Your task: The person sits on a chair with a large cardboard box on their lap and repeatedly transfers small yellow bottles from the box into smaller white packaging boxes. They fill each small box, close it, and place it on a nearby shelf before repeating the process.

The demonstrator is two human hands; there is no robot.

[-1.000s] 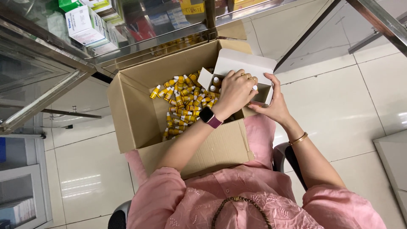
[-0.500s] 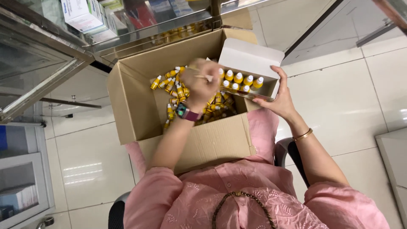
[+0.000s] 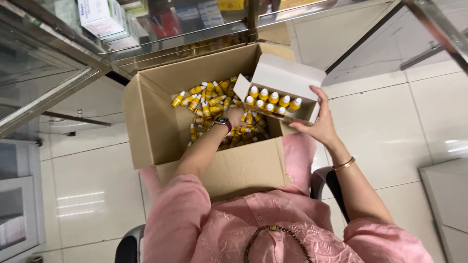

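- Left hand (image 3: 235, 117) was down in the cardboard carton (image 3: 146, 126), resting on the loose yellow bottles (image 3: 207, 100) with white caps; its fingers were buried in the pile, so couldn't tell its grip or whether it had one.
- Right hand (image 3: 319, 127) held the small white box (image 3: 282, 90) from below at the box's 5 o'clock corner, grip closed on it, lid flap up.
- White box sat over the carton's 2 o'clock corner, partly filled with upright bottles (image 3: 273, 99) in rows.
- Doing it well, my call: keep the box level and close to the pile, pick bottles by the cap end, drop them upright into open slots.
- Hidden: left fingertips, carton bottom, box's near slots behind its wall.
- Glass cabinet (image 3: 161, 29) at 12 o'clock held blurred packs behind reflections.
- Chair (image 3: 324, 178) was mostly covered by the pink garment.
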